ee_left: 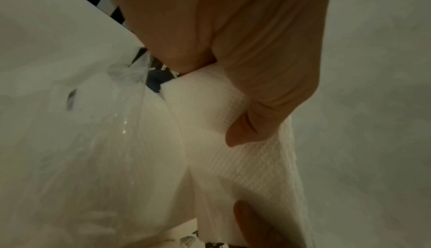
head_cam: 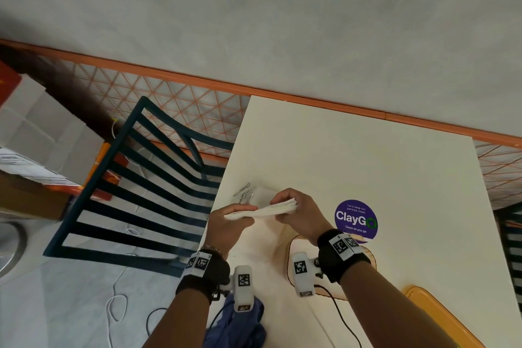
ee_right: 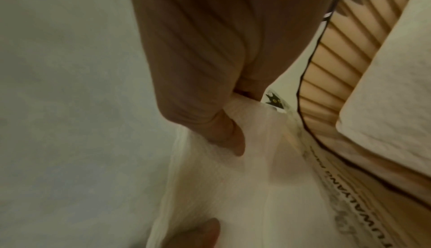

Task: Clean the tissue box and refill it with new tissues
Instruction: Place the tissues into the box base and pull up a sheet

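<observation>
Both hands hold one flat stack of white tissues above the white table. My left hand pinches the stack's left end, thumb on top. At the other end my right hand grips it with curled fingers. The embossed tissues fill the left wrist view, next to a clear plastic tissue wrapper. That wrapper lies on the table just behind the hands. The tissue box, tan and ribbed with a black outline, sits below my right wrist and is mostly hidden in the head view.
A purple round ClayGo sticker is on the table right of the hands. An orange tray sits at the near right corner and a blue cloth at the near edge. A dark blue slatted chair stands left of the table, with cardboard boxes beyond.
</observation>
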Tool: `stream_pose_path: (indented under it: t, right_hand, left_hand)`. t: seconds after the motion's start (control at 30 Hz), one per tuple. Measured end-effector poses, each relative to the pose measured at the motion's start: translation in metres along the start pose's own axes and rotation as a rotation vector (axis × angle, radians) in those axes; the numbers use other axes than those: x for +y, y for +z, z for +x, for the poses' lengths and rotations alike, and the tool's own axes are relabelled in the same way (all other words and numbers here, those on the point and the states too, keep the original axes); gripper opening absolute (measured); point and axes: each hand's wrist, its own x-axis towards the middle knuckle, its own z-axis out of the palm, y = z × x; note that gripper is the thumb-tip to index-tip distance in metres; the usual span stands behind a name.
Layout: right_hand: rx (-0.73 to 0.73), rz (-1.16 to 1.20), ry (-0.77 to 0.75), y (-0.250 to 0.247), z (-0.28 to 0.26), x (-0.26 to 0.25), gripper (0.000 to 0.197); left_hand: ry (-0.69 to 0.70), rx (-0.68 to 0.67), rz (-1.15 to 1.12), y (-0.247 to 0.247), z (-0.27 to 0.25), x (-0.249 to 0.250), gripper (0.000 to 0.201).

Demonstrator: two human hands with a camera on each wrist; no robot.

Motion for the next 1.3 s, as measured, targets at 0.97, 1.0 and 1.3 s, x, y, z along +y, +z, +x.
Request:
stream_pose_path:
  t: [0.97, 1.0, 1.3]
  right_hand:
    - [0.269, -0.35, 0.358, -0.096, -0.135, 0.061, 0.033]
    - [0.281, -0.41, 0.361, -0.094, -0.134, 0.06, 0.033]
    - [0.34, -0.766, 0.426, -0.078, -0.133, 0.052, 0.04]
  left_hand:
    - [0.08, -0.105, 0.478, 0.111, -0.079, -0.008, 0.055]
    - [0.098, -0.107, 0.511, 0.114, -0.079, -0.009, 0.054]
    - [0.251, -0.071, 0.875, 0.127, -0.088, -0.004, 0.05]
